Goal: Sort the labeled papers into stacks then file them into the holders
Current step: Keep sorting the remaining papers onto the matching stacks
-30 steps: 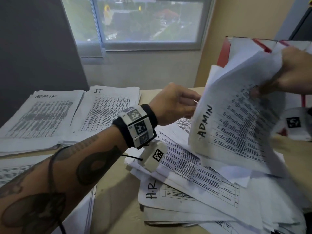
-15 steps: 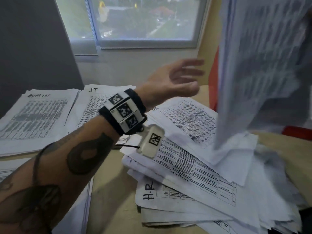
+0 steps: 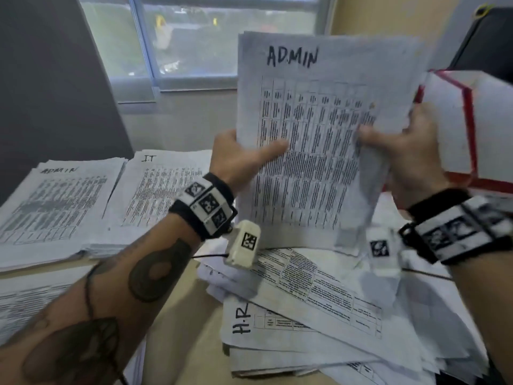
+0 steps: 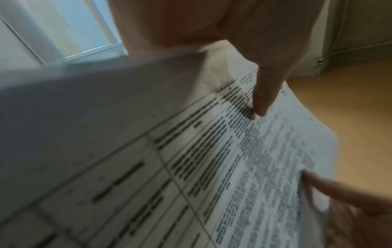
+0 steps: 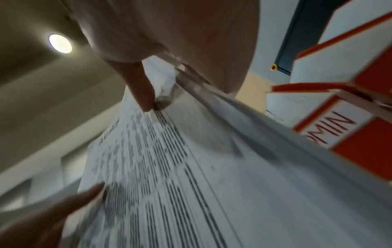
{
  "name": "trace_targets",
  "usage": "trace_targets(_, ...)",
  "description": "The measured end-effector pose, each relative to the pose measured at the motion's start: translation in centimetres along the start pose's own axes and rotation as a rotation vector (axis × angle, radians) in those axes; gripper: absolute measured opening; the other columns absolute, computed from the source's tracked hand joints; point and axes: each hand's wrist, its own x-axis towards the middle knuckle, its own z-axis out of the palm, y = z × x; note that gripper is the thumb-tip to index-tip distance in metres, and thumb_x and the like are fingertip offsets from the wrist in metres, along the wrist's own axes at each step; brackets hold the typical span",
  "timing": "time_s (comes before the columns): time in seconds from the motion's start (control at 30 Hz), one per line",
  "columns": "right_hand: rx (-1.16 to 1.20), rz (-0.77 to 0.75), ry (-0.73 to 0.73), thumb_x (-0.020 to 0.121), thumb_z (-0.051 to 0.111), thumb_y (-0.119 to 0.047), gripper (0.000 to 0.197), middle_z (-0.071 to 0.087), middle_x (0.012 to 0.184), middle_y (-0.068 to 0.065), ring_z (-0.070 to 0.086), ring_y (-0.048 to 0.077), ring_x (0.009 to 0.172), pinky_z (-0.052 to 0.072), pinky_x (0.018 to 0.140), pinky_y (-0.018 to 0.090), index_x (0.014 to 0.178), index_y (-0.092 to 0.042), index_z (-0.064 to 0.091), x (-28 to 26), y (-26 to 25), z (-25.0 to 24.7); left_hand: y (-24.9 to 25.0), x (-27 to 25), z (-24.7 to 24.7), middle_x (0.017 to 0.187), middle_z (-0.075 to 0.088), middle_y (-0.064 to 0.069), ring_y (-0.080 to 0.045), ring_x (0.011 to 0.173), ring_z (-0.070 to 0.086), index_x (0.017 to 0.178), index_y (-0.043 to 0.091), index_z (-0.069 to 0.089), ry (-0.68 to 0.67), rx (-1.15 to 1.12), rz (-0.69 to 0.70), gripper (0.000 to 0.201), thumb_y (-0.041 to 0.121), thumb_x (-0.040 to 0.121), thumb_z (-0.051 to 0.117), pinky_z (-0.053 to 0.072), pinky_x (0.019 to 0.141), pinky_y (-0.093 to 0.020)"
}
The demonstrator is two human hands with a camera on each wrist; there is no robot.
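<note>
Both hands hold the ADMIN sheet (image 3: 311,140) upright above the loose pile (image 3: 319,309) on the bench (image 3: 180,329). Left hand (image 3: 236,159) grip: thumb pressed on the printed face, fingers behind the left edge, pinching it. Right hand (image 3: 410,154) grip: same pinch on the right edge. Red-and-white holder (image 3: 458,129) just right of the sheet. Sorted ADMIN stack (image 3: 52,207) and IT stack (image 3: 158,195) lie side by side at far left. H.R sheet (image 3: 249,323) shows in the pile.

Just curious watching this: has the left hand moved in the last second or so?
Yes. The left hand has risen from near the loose pile and now grips the ADMIN papers held upright before the window.
</note>
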Motion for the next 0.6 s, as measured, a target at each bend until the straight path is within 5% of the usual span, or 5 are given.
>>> trace_targets(0.13, -0.237, -0.078, 0.062, 0.098, 0.067, -0.011, 0.029, 0.073, 0.114, 0.003, 0.072, 0.015, 0.105, 0.062, 0.093, 0.04, 0.127, -0.01, 0.063, -1.6, 1.8, 0.9, -0.5, -0.5, 0.8, 0.09, 0.074, -0.023, -0.033, 0.078, 0.075, 0.099, -0.007, 0.071, 0.067, 0.119, 0.106, 0.034, 0.021, 0.086, 0.085, 0.063, 0.069, -0.053)
trace_targets(0.23, -0.133, -0.232, 0.091, 0.102, 0.058, -0.012, 0.029, 0.069, 0.12, -0.002, 0.068, 0.004, 0.111, 0.057, 0.096, 0.025, 0.131, -0.014, 0.055, -0.8, -1.1, 1.7, 2.2, 0.1, 1.4, 0.091, 0.077, -0.013, -0.021, 0.078, 0.078, 0.104, -0.002, 0.073, 0.075, 0.058, 0.207, 0.03, 0.018, 0.085, 0.086, 0.065, 0.067, -0.036)
trace_targets(0.33, 0.025, -0.229, 0.044, 0.101, 0.06, -0.012, 0.035, 0.068, 0.127, -0.002, 0.066, 0.012, 0.121, 0.054, 0.105, 0.032, 0.134, -0.014, 0.05, -0.2, -1.3, 1.3, 2.6, 0.7, 1.0, 0.1, 0.077, -0.011, -0.019, 0.083, 0.078, 0.115, 0.0, 0.069, 0.104, -0.089, 0.127, 0.038, 0.013, 0.084, 0.086, 0.064, 0.071, -0.031)
trace_targets(0.47, -0.083, -0.066, 0.011, 0.095, 0.067, -0.012, 0.036, 0.075, 0.117, -0.001, 0.071, 0.017, 0.112, 0.057, 0.101, 0.042, 0.13, -0.007, 0.061, -1.4, 1.8, 0.9, -0.8, -0.3, 1.0, 0.102, 0.078, -0.01, -0.022, 0.09, 0.078, 0.12, -0.003, 0.069, 0.039, -0.144, -0.011, 0.042, 0.012, 0.084, 0.085, 0.063, 0.079, -0.033)
trace_targets(0.6, -0.15, -0.118, 0.066, 0.093, 0.07, -0.009, 0.026, 0.075, 0.109, -0.004, 0.074, 0.012, 0.102, 0.061, 0.094, 0.04, 0.119, -0.013, 0.066, -1.7, 1.8, 1.4, -0.3, 0.1, 1.7, 0.091, 0.08, -0.006, -0.024, 0.084, 0.079, 0.097, 0.01, 0.076, 0.095, -0.141, -0.007, 0.023, 0.019, 0.081, 0.089, 0.065, 0.077, -0.038)
